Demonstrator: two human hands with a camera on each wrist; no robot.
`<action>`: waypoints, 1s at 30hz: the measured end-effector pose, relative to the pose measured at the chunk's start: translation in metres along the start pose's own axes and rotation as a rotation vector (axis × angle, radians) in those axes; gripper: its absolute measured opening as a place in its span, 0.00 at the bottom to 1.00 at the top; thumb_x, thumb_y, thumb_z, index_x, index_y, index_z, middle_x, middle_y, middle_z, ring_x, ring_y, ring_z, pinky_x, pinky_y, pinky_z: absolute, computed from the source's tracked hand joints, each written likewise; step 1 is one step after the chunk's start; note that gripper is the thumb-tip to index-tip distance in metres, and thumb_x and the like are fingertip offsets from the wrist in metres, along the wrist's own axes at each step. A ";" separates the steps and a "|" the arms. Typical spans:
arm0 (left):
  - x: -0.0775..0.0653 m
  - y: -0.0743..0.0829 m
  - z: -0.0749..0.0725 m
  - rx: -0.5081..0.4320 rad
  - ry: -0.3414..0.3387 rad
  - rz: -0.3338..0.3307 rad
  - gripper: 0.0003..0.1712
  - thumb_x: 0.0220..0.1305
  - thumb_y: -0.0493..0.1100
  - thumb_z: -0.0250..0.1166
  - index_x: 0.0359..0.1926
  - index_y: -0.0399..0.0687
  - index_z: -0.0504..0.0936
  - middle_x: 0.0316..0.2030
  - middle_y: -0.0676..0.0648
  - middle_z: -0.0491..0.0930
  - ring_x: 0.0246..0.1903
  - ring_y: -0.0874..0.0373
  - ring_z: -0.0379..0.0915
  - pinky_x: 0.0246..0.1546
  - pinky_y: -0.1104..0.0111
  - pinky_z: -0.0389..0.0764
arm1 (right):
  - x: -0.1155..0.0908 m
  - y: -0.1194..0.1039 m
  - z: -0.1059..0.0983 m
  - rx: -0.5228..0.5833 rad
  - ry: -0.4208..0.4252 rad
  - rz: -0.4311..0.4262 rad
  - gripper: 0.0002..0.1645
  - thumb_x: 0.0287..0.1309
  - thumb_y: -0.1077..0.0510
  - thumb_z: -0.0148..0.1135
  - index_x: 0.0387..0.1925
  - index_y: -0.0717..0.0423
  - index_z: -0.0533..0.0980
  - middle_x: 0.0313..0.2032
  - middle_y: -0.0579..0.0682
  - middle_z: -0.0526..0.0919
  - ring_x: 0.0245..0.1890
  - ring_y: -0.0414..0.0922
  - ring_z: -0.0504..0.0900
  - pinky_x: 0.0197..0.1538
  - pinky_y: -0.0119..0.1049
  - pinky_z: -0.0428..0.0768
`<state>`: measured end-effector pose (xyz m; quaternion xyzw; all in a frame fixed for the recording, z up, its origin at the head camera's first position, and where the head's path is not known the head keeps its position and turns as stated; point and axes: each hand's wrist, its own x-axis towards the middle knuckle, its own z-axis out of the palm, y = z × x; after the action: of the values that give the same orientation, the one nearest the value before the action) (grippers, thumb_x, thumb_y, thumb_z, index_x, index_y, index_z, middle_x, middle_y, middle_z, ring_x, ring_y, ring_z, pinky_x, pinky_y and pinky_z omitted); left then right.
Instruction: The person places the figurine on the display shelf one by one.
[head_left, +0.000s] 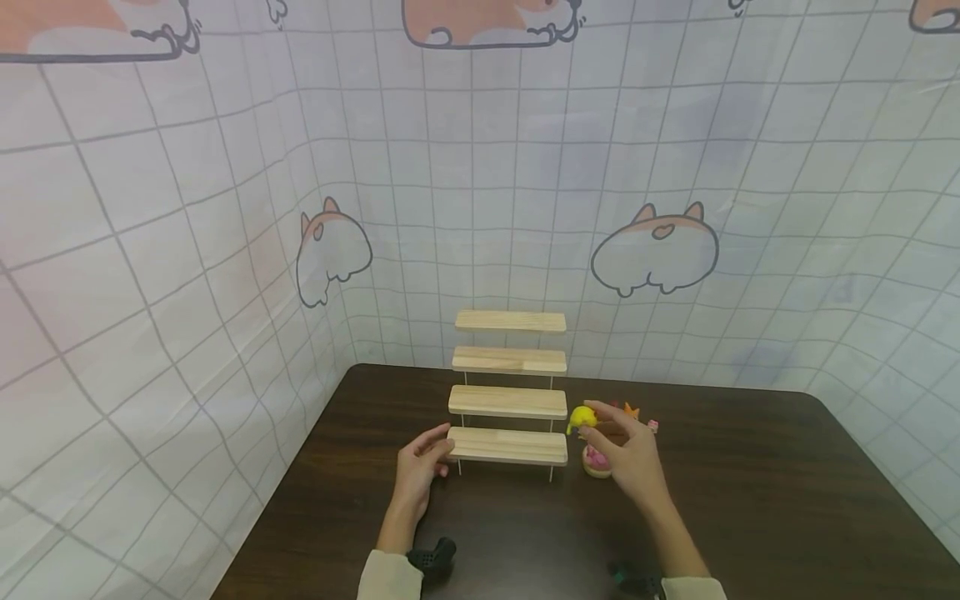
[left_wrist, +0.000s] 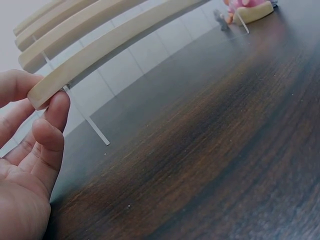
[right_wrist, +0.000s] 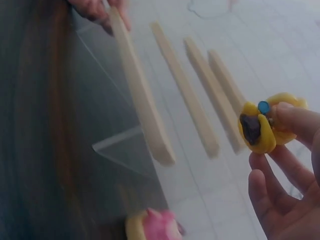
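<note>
A four-tier wooden display stand (head_left: 508, 404) with thin metal legs stands on the dark table. My left hand (head_left: 416, 477) pinches the left end of its lowest board (left_wrist: 100, 55), thumb on one face and fingers underneath. To the right of the stand, my right hand (head_left: 636, 462) holds a small yellow figurine (right_wrist: 260, 131) with a dark patch and a blue dot between thumb and fingertips. In the head view this figurine (head_left: 582, 417) appears just off the right end of the lower boards. Below it sits a pink figurine (head_left: 597, 461) with a pale yellow base.
Behind my right hand are more small items, among them an orange pointed one (head_left: 632, 411) and a pink one (head_left: 653, 427). Grid-patterned cloth (head_left: 517, 250) hangs behind and on both sides of the dark wooden table (head_left: 750, 483).
</note>
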<state>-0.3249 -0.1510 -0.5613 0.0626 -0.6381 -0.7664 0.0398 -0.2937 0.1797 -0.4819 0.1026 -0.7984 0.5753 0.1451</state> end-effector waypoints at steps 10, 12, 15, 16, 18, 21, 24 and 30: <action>-0.001 -0.001 -0.001 0.002 -0.002 0.003 0.25 0.67 0.41 0.69 0.64 0.39 0.80 0.36 0.52 0.87 0.29 0.61 0.79 0.24 0.74 0.76 | -0.003 -0.011 0.045 0.021 0.019 -0.062 0.22 0.59 0.59 0.74 0.56 0.54 0.83 0.43 0.56 0.88 0.42 0.37 0.84 0.43 0.28 0.82; 0.000 -0.001 -0.001 0.003 -0.001 0.002 0.26 0.68 0.41 0.69 0.64 0.38 0.79 0.37 0.52 0.87 0.29 0.62 0.79 0.24 0.74 0.76 | 0.000 -0.013 0.052 0.045 0.010 -0.054 0.23 0.59 0.61 0.74 0.57 0.56 0.83 0.45 0.57 0.88 0.43 0.41 0.84 0.42 0.28 0.83; 0.001 -0.001 -0.001 -0.001 -0.001 -0.001 0.26 0.68 0.40 0.69 0.64 0.37 0.79 0.37 0.52 0.87 0.28 0.62 0.79 0.24 0.74 0.76 | 0.006 -0.015 0.061 0.062 -0.010 -0.031 0.24 0.58 0.62 0.74 0.57 0.56 0.82 0.48 0.57 0.88 0.46 0.48 0.85 0.42 0.29 0.83; 0.001 -0.001 -0.001 -0.001 0.001 -0.001 0.26 0.68 0.40 0.69 0.64 0.37 0.79 0.37 0.53 0.87 0.28 0.62 0.78 0.24 0.74 0.76 | 0.009 -0.015 0.063 0.067 -0.017 -0.025 0.24 0.58 0.61 0.74 0.57 0.56 0.82 0.48 0.57 0.88 0.46 0.50 0.85 0.41 0.29 0.83; 0.000 -0.001 -0.001 -0.004 0.003 -0.001 0.26 0.68 0.40 0.69 0.64 0.37 0.79 0.37 0.53 0.87 0.28 0.63 0.78 0.24 0.74 0.76 | 0.015 -0.017 0.069 0.057 -0.032 -0.018 0.24 0.59 0.60 0.74 0.58 0.54 0.83 0.49 0.56 0.88 0.46 0.52 0.85 0.41 0.29 0.82; 0.001 -0.001 0.000 -0.006 0.007 0.000 0.25 0.67 0.39 0.69 0.63 0.37 0.80 0.35 0.53 0.87 0.28 0.63 0.79 0.24 0.74 0.76 | 0.024 -0.020 0.076 0.034 -0.046 -0.010 0.23 0.59 0.57 0.74 0.57 0.50 0.83 0.49 0.54 0.87 0.46 0.51 0.86 0.42 0.29 0.81; 0.001 -0.001 0.000 0.000 0.010 0.000 0.24 0.66 0.39 0.70 0.62 0.39 0.81 0.35 0.52 0.86 0.27 0.62 0.79 0.24 0.74 0.76 | 0.033 -0.023 0.083 0.014 -0.052 -0.001 0.24 0.60 0.55 0.74 0.58 0.48 0.83 0.49 0.53 0.87 0.46 0.49 0.86 0.48 0.33 0.84; 0.002 -0.002 0.001 0.000 0.015 0.003 0.23 0.66 0.38 0.70 0.61 0.38 0.82 0.35 0.52 0.87 0.27 0.62 0.80 0.24 0.74 0.76 | 0.045 -0.029 0.096 -0.006 -0.071 -0.022 0.25 0.60 0.56 0.74 0.59 0.51 0.82 0.50 0.56 0.86 0.47 0.51 0.86 0.51 0.45 0.86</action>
<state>-0.3268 -0.1503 -0.5628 0.0673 -0.6380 -0.7658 0.0456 -0.3376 0.0797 -0.4687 0.1315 -0.8036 0.5673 0.1233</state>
